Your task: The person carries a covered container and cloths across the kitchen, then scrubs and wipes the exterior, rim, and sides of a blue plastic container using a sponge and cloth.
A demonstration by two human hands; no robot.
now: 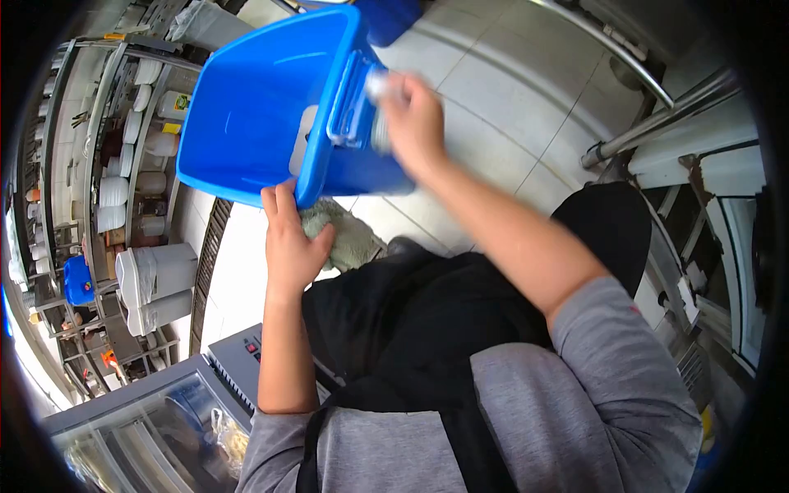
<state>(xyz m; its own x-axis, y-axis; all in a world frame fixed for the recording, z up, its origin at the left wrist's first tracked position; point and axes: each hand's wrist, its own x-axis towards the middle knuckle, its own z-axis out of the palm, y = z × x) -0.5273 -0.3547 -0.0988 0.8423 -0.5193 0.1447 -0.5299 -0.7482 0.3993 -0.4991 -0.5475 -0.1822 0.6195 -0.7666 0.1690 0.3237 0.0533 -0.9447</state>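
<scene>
Blue bin (238, 123): glossy, tilted. L hand (292, 246) on bin's rim (311, 177), can't tell grip; R hand (415, 123) beside bin, pinching blurry wht item (377, 85).

**Grey metal shelving rack (105, 103) on the left, shiny round steel pipes (657, 122) on the right**

The rack carries stacks of white plastic tubs (113, 191) and, lower down, a small bright-blue plastic container (78, 281). Just beside it are pale grey rectangular plastic bins (168, 267), next to a long dark slotted strip (210, 267). Near left, a grey-framed cabinet (123, 400) with a clear top shows pale bagged contents (230, 440). Pale square floor tiles (501, 94) spread across the far middle.
</scene>
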